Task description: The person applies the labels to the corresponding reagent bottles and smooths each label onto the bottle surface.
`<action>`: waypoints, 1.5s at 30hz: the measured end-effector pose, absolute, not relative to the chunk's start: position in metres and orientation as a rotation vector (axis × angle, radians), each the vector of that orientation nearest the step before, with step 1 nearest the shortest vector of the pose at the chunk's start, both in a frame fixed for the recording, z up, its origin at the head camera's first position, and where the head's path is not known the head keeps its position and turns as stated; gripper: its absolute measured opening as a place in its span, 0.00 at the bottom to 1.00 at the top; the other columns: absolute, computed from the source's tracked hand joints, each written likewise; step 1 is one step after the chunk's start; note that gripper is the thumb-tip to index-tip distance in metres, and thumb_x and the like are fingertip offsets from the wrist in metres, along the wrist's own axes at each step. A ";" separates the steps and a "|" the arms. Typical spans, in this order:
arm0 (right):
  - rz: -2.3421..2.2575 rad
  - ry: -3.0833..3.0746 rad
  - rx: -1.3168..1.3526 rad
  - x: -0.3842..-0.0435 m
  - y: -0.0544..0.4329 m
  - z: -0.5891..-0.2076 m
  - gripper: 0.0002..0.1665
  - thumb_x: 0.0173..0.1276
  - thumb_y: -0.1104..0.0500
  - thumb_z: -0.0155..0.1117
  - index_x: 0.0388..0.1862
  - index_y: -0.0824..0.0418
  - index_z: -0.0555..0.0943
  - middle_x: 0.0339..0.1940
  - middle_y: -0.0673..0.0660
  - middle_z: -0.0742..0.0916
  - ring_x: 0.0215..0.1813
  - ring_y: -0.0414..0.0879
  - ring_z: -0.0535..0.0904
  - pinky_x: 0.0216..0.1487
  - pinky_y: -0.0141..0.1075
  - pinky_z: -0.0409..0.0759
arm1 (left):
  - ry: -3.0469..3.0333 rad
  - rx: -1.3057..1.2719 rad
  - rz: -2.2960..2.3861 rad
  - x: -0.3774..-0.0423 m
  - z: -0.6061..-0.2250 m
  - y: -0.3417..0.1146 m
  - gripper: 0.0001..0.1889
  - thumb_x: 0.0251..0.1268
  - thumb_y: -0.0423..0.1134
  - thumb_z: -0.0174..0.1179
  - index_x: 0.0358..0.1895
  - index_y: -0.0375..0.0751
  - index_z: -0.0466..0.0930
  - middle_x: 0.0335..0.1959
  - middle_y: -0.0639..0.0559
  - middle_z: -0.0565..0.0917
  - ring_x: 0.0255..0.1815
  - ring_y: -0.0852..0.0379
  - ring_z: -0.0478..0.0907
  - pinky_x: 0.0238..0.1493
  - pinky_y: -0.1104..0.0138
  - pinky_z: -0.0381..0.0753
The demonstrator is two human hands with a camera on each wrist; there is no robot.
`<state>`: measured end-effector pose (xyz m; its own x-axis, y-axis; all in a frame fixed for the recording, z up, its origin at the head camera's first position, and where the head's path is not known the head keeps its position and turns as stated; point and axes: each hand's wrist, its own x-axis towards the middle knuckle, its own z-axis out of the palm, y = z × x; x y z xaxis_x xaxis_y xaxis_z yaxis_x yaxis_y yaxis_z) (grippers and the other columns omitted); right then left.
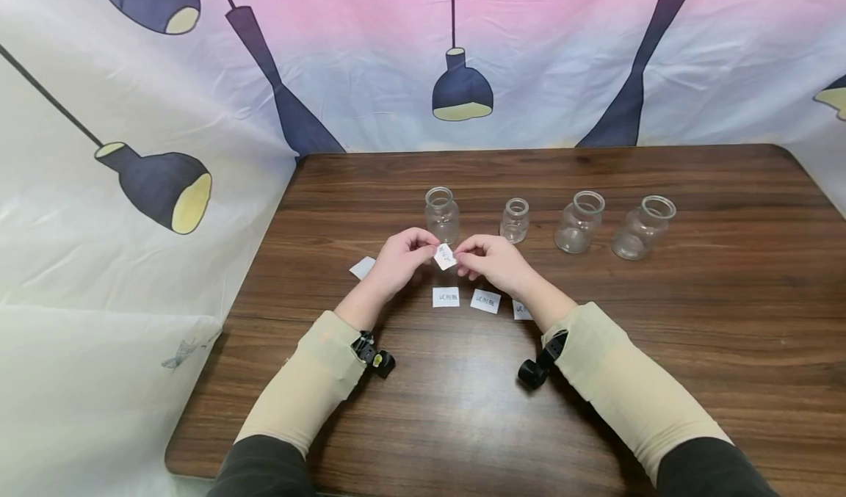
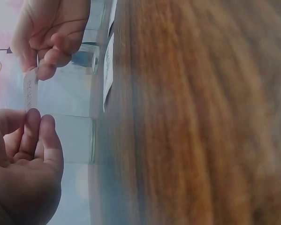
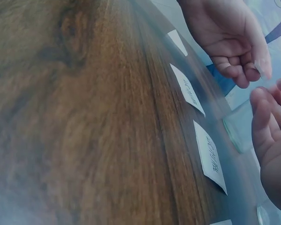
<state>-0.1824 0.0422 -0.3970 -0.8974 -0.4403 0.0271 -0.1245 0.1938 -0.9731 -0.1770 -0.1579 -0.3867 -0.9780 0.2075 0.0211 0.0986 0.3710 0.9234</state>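
Observation:
A small white paper label (image 1: 445, 256) with handwriting is held up between both hands, tilted. My left hand (image 1: 403, 260) pinches its left edge between thumb and fingers. At the opposite edge, the fingertips of my right hand (image 1: 492, 262) pinch it too. In the left wrist view the label (image 2: 31, 89) spans the two sets of fingertips. Just behind the hands stands an open clear glass jar (image 1: 442, 214). Written white labels, one at centre (image 1: 446, 296) and one to its right (image 1: 485, 301), lie on the table; a third label (image 1: 521, 310) is partly hidden by the right forearm.
A white paper piece (image 1: 362, 267) lies beside the left wrist. Further right stand a smaller glass jar (image 1: 514, 222) and two larger ones, a middle jar (image 1: 579, 224) and an end jar (image 1: 642, 229). The brown wooden table (image 1: 727, 321) meets a printed curtain (image 1: 383, 64) at the back.

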 end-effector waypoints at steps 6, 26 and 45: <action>-1.698 2.329 -0.538 -0.187 0.042 -0.394 0.09 0.64 0.62 0.61 0.41 0.65 0.80 0.25 0.56 0.83 0.30 0.50 0.79 0.32 0.38 0.78 | 2.454 0.275 1.694 -0.177 -0.386 -0.159 0.07 0.62 0.30 0.55 0.41 0.30 0.78 0.32 0.47 0.79 0.37 0.42 0.76 0.41 0.54 0.75; -1.730 2.268 -0.446 -0.191 0.035 -0.398 0.08 0.64 0.60 0.62 0.36 0.65 0.80 0.23 0.55 0.79 0.29 0.48 0.74 0.31 0.36 0.73 | 2.436 0.319 1.688 -0.175 -0.388 -0.159 0.09 0.63 0.32 0.57 0.44 0.31 0.79 0.36 0.45 0.81 0.34 0.57 0.77 0.40 0.62 0.77; -1.938 2.208 -0.316 -0.194 0.029 -0.404 0.06 0.65 0.64 0.59 0.37 0.68 0.77 0.25 0.55 0.81 0.28 0.42 0.77 0.29 0.32 0.75 | 2.489 0.222 1.691 -0.179 -0.391 -0.165 0.07 0.61 0.32 0.58 0.40 0.32 0.77 0.30 0.48 0.78 0.29 0.56 0.75 0.31 0.64 0.75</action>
<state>-0.1944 0.0289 -0.4044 -0.9599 -0.2802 0.0004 -0.0367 0.1245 -0.9915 -0.1786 -0.1648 -0.3906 -0.9814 0.1907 -0.0202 0.0515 0.3633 0.9303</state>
